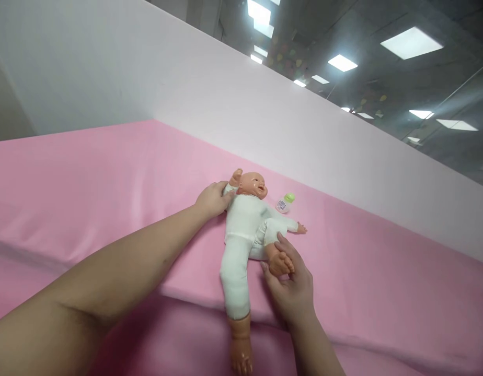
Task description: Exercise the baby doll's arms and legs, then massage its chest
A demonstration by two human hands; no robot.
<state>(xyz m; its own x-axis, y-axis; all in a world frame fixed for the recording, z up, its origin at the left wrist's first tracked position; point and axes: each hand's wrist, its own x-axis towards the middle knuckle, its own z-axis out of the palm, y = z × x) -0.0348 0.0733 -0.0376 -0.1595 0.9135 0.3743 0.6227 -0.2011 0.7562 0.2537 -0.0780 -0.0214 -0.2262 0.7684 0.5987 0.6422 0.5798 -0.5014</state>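
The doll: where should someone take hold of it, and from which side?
Probably around the doll's trunk, from both sides at once: it is the broadest part, and the arms and legs spread outward from it, offering only narrower holds.

Left arm (135, 266) reaches forward; right fingers (295, 255) half curled, thumb (271, 280) apart.

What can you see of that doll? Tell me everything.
The doll lies on its back on a pink pad, head turned to the picture's right. Head, hands and feet look like smooth plastic; trunk and limbs like pale cloth. One leg stretches over the pad's edge, the other is bent up. One arm is raised beside the head, the other stretched out near a bottle. The person's left hand holds the raised arm; the right hand curls around the bent leg's foot.
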